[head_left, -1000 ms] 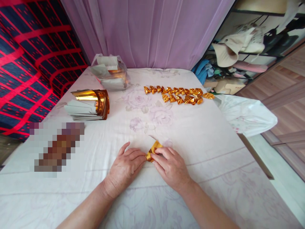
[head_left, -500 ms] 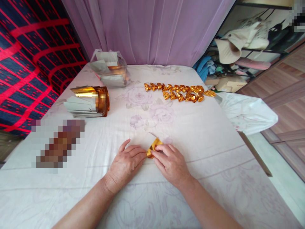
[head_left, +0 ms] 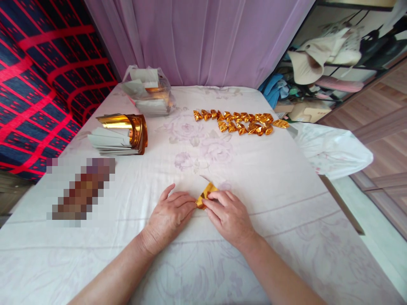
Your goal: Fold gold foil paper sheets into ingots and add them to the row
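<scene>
Foil (head_left: pixel 205 193) is lying near the front middle of the worktop (head_left: pixel 270 178) in the head view, showing its gold face between the two hands and pointing a thin grey tip away from the person. The left hand (head_left: pixel 168 214) is touching the foil's left corner with its fingertips, while its little finger is standing apart; its thumb is hiding from view, so I cannot tell whether it is pinching. The right hand (head_left: pixel 230 218) is grasping the foil's right part, bending its fingers over it. Beyond the hands, folded gold pieces (head_left: pixel 241 128) are forming two uneven rows, and one end piece (head_left: pixel 280 123) is lying near the worktop's right edge. To the left, a stack (head_left: pixel 114 142) of grey and gold sheets is curling at its right side, and behind it a clear bag (head_left: pixel 152 95) is holding more such sheets. Nearer, a pixelated patch (head_left: pixel 82 190) is covering something I cannot make out. A purple curtain (head_left: pixel 203 42) is hanging behind the worktop, and a white bag (head_left: pixel 340 148) is sitting beyond its right edge.
</scene>
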`<action>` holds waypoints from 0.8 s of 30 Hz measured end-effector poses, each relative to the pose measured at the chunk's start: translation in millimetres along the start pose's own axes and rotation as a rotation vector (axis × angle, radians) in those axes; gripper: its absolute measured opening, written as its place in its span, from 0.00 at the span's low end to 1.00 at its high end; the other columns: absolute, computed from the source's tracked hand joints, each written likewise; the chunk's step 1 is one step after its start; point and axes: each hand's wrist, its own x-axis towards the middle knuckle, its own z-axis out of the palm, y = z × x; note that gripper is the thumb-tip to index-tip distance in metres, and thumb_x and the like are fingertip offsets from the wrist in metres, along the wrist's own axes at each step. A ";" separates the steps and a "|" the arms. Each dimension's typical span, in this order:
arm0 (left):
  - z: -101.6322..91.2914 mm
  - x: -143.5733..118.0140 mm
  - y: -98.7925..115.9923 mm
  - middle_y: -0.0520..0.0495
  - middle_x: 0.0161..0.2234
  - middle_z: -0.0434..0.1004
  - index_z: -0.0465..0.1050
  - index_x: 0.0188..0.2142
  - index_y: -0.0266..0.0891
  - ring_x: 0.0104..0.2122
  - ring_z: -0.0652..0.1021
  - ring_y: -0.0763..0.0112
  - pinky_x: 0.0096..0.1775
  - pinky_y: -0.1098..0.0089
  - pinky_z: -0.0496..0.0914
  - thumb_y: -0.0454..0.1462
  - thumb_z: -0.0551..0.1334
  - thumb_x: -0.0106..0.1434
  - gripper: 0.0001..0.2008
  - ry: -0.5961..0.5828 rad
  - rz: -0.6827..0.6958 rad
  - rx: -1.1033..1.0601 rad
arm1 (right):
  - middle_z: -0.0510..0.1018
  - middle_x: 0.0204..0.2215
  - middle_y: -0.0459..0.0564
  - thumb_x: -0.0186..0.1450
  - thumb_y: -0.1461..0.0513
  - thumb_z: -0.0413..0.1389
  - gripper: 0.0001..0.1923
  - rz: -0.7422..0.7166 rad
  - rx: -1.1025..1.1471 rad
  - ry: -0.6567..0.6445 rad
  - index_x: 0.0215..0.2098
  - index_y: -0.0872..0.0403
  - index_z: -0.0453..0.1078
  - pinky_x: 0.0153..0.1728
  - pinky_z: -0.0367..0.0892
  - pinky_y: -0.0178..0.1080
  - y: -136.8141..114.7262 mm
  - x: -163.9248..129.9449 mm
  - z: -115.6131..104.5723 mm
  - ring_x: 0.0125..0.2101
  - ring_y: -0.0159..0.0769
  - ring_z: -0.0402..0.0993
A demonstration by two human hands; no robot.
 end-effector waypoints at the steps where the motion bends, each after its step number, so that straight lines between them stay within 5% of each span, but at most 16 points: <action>1: 0.0 0.1 0.1 0.51 0.42 0.82 0.77 0.44 0.44 0.44 0.79 0.67 0.62 0.52 0.56 0.36 0.55 0.70 0.11 0.002 -0.001 0.000 | 0.77 0.37 0.52 0.67 0.64 0.55 0.10 -0.001 -0.002 -0.001 0.43 0.52 0.77 0.40 0.69 0.42 0.1 0.0 0.1 0.38 0.39 0.70; 24: 0.3 -0.3 1.2 0.50 0.41 0.82 0.77 0.43 0.44 0.44 0.78 0.67 0.62 0.50 0.57 0.36 0.56 0.70 0.11 0.003 -0.017 0.006 | 0.78 0.36 0.51 0.69 0.63 0.53 0.09 0.059 0.068 0.043 0.38 0.52 0.77 0.41 0.69 0.42 0.0 1.1 2.0 0.38 0.38 0.72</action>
